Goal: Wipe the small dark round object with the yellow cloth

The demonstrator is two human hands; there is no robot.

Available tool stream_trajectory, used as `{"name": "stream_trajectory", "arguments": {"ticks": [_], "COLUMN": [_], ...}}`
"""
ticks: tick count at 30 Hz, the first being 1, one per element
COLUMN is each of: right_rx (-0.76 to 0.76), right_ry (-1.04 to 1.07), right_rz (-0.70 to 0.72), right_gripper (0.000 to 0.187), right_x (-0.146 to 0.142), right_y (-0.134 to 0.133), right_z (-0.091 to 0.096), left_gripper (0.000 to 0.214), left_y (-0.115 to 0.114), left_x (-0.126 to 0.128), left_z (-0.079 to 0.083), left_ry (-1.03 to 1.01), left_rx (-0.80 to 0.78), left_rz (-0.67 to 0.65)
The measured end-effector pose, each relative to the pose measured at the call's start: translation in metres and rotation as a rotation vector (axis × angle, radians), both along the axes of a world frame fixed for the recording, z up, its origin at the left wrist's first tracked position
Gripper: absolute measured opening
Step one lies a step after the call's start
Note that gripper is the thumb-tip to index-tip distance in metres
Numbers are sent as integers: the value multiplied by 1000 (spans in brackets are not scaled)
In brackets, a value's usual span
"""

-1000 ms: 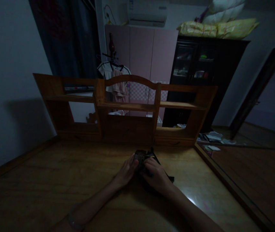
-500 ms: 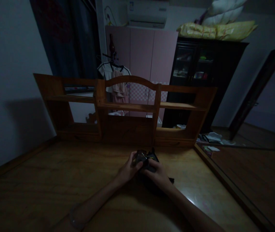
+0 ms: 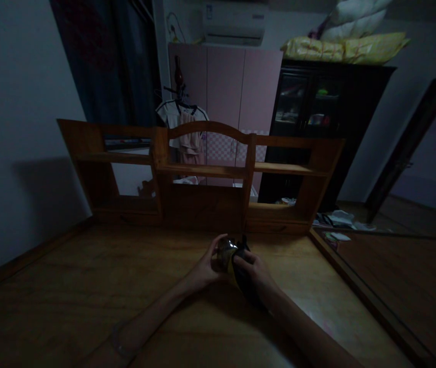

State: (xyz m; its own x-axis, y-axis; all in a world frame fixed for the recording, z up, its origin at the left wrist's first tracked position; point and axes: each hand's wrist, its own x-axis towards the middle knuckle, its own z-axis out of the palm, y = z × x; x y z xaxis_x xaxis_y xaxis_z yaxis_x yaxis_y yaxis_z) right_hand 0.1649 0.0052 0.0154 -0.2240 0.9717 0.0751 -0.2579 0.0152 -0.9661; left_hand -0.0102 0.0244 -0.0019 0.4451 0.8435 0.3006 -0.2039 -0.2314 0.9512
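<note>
Both my hands meet over the wooden board (image 3: 88,286) in front of me, in dim light. My left hand (image 3: 206,268) curls its fingers round a small dark shiny object (image 3: 227,253) with a bright glint on top. My right hand (image 3: 254,271) grips the same object from the right, where dark material (image 3: 244,283) hangs down below it. I cannot make out what the object is. It is held slightly above the board.
A wooden shelf unit (image 3: 202,174) with open compartments stands across the far edge of the board. Behind it are a pink wardrobe (image 3: 225,92), clothes on hangers (image 3: 182,128) and a dark glass-door cabinet (image 3: 317,117). A raised wooden rim (image 3: 356,291) runs along the right.
Both hands have raised the dark object off the board and turned it upright. The dark material that lay flat to the right has come up with it.
</note>
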Motion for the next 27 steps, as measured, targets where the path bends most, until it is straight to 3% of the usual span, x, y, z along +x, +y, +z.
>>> {"name": "stream_trajectory", "arguments": {"ticks": [7, 15, 20, 27], "right_rx": [-116, -217, -138, 228], "right_ry": [104, 154, 32, -243], "right_rz": [14, -4, 4, -30], "right_gripper": [32, 41, 40, 34], "right_x": [-1, 1, 1, -3], "right_y": [4, 7, 1, -4], "right_z": [-9, -6, 3, 8], "left_gripper": [99, 92, 89, 82], "left_y": [5, 5, 6, 5], "left_x": [-1, 0, -3, -10], "left_z": [-2, 0, -3, -1], "left_ry": [40, 190, 304, 495], "left_rx": [-16, 113, 192, 257], "left_rz": [62, 166, 252, 337]}}
